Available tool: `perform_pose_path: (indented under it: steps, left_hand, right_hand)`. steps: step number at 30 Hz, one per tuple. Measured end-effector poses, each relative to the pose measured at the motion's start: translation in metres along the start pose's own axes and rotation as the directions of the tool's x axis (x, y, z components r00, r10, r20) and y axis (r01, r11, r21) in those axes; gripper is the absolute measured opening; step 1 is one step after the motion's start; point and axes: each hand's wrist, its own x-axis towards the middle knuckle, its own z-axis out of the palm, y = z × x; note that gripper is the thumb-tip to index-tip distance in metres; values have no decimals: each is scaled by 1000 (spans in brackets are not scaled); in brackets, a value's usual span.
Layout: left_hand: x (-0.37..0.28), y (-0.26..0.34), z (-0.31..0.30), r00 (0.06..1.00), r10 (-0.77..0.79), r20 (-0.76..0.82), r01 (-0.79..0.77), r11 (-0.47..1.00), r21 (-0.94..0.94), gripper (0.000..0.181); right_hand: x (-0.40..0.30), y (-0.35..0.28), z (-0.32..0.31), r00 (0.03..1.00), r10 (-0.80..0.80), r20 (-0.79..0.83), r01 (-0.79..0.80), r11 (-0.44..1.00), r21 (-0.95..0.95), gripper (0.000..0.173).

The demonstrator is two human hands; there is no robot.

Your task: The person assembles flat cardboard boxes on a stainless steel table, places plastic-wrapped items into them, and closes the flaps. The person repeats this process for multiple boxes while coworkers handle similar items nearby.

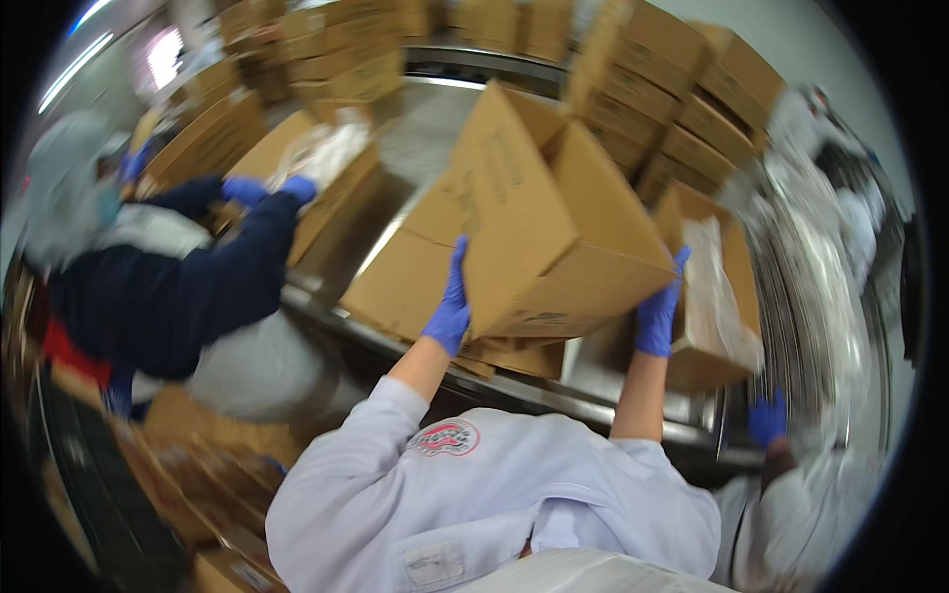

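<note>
A large cardboard box, its top flaps raised, is held tilted in front of my chest. My left hand, in a blue glove, presses against its printed left side. On the opposite side my right hand, gloved the same way, grips the box near a lower right corner; part of that hand is hidden behind the cardboard. Below and to the left of the box lie flattened cardboard pieces on the metal work table. Just right of my right hand stands an open carton with a clear plastic liner.
On the left, a person in dark sleeves handles a plastic-lined box. Stacked cartons rise at the back. A conveyor runs along the right, with another person's gloved hand beside it. Flat cardboard leans at lower left.
</note>
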Motion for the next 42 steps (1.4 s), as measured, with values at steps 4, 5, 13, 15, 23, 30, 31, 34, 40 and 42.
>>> perform_pose_path:
  steps: [4,5,13,15,23,30,31,34,40,42]
  left_hand:
    - [-3,-19,5,998,55,25,-59,978,201,73]
    - [3,-21,8,992,118,46,-126,947,296,73]
    - [30,-90,141,919,-235,317,91,908,408,74]
    - [20,-125,173,880,-271,389,28,849,528,86]
    - [38,-246,75,594,-592,544,346,799,492,81]
    - [88,-213,31,656,-755,-5,360,307,881,79]
    - [98,-207,25,564,-816,-123,390,133,911,80]
    - [114,-189,19,406,-828,-386,254,-303,919,78]
    - [109,-139,17,592,-772,-232,219,-124,968,60]
    - [119,-127,7,706,-663,-249,276,-66,959,52]
  right_hand:
    - [-27,-69,84,874,-477,-94,317,706,-633,61]
    - [-35,-81,107,895,-443,55,342,600,-723,62]
    - [-121,-195,189,627,-768,-130,260,364,-894,52]
    - [-174,-215,175,540,-797,270,168,-212,-963,44]
    - [-265,-188,174,575,-812,-101,-130,31,-991,47]
    - [-136,-158,84,851,-516,-96,-233,-206,-950,52]
    - [-113,-160,65,904,-427,-7,-148,-298,-943,53]
    - [-4,-125,49,971,-173,-165,-237,-608,-758,51]
    - [1,-110,33,977,-161,-141,-210,-599,-773,54]
    - [2,-112,29,982,-184,-32,-134,-573,-809,54]
